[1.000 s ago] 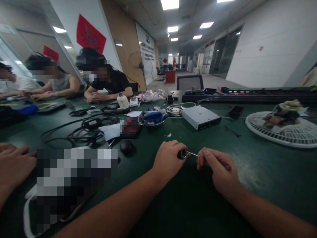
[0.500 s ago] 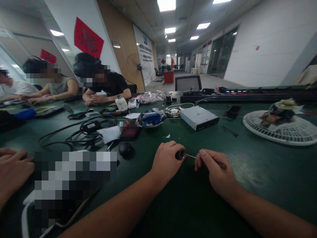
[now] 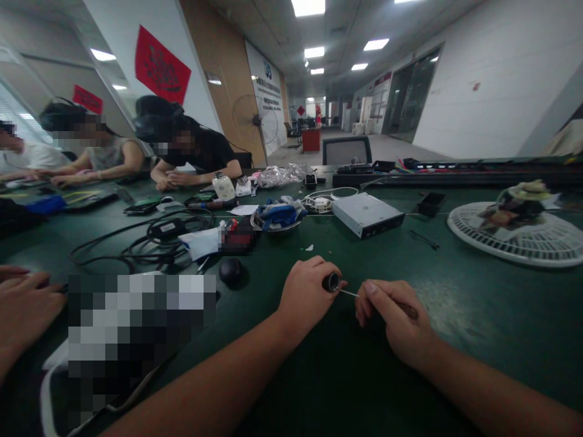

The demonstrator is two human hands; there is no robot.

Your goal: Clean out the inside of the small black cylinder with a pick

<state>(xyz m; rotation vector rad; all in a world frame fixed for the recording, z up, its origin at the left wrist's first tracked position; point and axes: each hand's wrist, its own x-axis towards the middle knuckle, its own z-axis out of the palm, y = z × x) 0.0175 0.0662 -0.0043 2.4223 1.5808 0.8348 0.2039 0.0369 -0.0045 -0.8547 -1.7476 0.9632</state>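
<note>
My left hand [image 3: 304, 292] is closed around a small black cylinder [image 3: 332, 281] with a shiny ring at its open end, which faces me. The rest of the cylinder is hidden inside the fist. To the right, my right hand [image 3: 395, 312] grips a screwdriver [image 3: 350, 293] with a brown handle and a thin metal shaft. The shaft points left and reaches the side of the cylinder by my left fingers; whether its tip touches the cylinder I cannot tell. Both hands are just above the dark green table [image 3: 314, 388].
Left of my hands lie a black mouse [image 3: 230, 273] and looped black cables [image 3: 132, 243]. Beyond are a bowl with blue cloth [image 3: 277, 215], a grey disc drive [image 3: 367, 213] and a white fan grille [image 3: 514, 243]. A co-worker's hand [image 3: 30, 309] rests at far left.
My right hand has dipped slightly, and the screwdriver shaft slopes a little more. My left hand keeps the cylinder in nearly the same place.
</note>
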